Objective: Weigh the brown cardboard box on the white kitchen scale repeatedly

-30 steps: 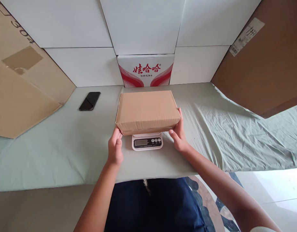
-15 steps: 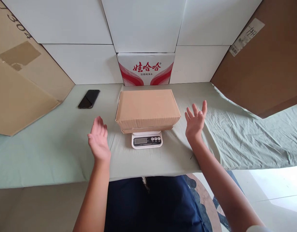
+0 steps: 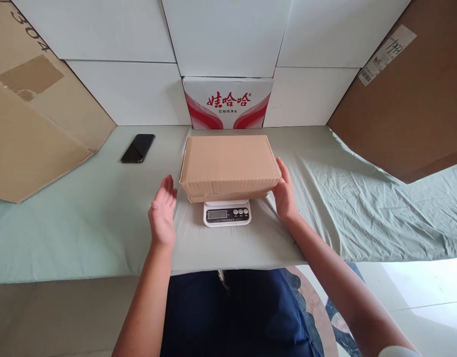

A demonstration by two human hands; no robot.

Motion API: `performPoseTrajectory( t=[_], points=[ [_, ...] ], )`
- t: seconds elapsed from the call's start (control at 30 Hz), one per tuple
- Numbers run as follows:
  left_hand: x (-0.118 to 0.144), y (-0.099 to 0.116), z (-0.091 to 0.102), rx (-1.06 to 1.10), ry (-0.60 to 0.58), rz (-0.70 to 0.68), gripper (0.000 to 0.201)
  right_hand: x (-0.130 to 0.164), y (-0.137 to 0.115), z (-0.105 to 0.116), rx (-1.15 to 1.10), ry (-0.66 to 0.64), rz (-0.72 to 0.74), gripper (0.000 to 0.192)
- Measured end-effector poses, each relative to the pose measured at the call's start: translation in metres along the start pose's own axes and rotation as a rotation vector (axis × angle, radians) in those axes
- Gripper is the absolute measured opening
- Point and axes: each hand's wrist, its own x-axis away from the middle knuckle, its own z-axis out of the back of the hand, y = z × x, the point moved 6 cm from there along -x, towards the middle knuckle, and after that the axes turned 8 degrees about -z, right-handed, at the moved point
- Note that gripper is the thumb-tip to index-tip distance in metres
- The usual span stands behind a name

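cardboard box (image 3: 228, 163) | plain brown, closed | flat on white scale (image 3: 227, 214)

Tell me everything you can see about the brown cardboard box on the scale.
The cardboard box is plain brown, rectangular, closed, with no visible label. It lies flat and level on the small white scale, overhanging it on both sides. The right hand touches its right end; the left hand is open just beside its left end, not touching.

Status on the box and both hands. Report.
Left hand open, just clear of cardboard box. Right hand flat against box's right end. Box sits on scale. Nothing between hands and box.
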Motion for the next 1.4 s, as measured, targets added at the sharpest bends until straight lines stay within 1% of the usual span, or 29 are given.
performPoseTrajectory(
  t=[0.1, 0.23, 0.3, 0.37, 0.47, 0.53, 0.6, 0.67, 0.73, 0.8, 0.87, 0.97, 1.07, 1.13, 1.23, 1.4],
  points=[
    [0.003, -0.001, -0.007, -0.011, -0.064, 0.026, 0.075, 0.006, -0.009, -0.006, 0.019, -0.012, 0.058, 0.066],
    [0.009, 0.000, -0.016, -0.045, -0.138, 0.004, 0.074, 0.016, -0.023, -0.014, 0.047, 0.019, 0.129, 0.067],
    [0.011, 0.000, -0.018, -0.064, -0.160, 0.001, 0.075, 0.021, -0.027, -0.018, 0.051, 0.041, 0.142, 0.067],
    [0.013, -0.003, -0.019, -0.085, -0.183, 0.011, 0.077, 0.026, -0.029, -0.023, 0.059, 0.036, 0.152, 0.067],
    [0.016, -0.006, -0.021, -0.113, -0.220, 0.026, 0.080, 0.030, -0.031, -0.030, 0.077, 0.015, 0.174, 0.073],
    [0.014, -0.004, -0.022, -0.113, -0.225, 0.017, 0.080, 0.031, -0.033, -0.033, 0.080, 0.006, 0.175, 0.076],
    [0.009, 0.002, -0.026, -0.094, -0.218, -0.005, 0.079, 0.028, -0.038, -0.035, 0.074, -0.008, 0.174, 0.075],
    [-0.003, 0.009, -0.033, -0.074, -0.216, -0.020, 0.079, 0.019, -0.050, -0.037, 0.076, -0.016, 0.205, 0.073],
    [-0.023, 0.014, -0.042, -0.067, -0.224, -0.024, 0.079, 0.003, -0.064, -0.039, 0.103, 0.000, 0.266, 0.074],
    [-0.048, 0.011, -0.053, -0.065, -0.237, -0.031, 0.079, -0.020, -0.073, -0.041, 0.152, 0.033, 0.314, 0.077],
    [-0.073, -0.001, -0.065, -0.047, -0.262, -0.037, 0.078, -0.046, -0.072, -0.044, 0.191, 0.049, 0.328, 0.080],
    [-0.101, -0.035, -0.072, -0.028, -0.241, -0.008, 0.074, -0.080, -0.053, -0.050, 0.166, 0.047, 0.347, 0.078],
    [-0.110, -0.069, -0.068, -0.022, -0.192, 0.059, 0.078, -0.100, -0.026, -0.053, 0.121, 0.050, 0.308, 0.080],
    [-0.108, -0.083, -0.063, -0.025, -0.175, 0.098, 0.081, -0.106, -0.013, -0.052, 0.096, 0.056, 0.282, 0.082],
    [-0.105, -0.092, -0.060, -0.030, -0.179, 0.123, 0.081, -0.109, -0.005, -0.049, 0.087, 0.060, 0.236, 0.081],
    [-0.103, -0.097, -0.065, -0.040, -0.208, 0.134, 0.078, -0.111, -0.001, -0.046, 0.104, 0.087, 0.139, 0.077]
  ],
)
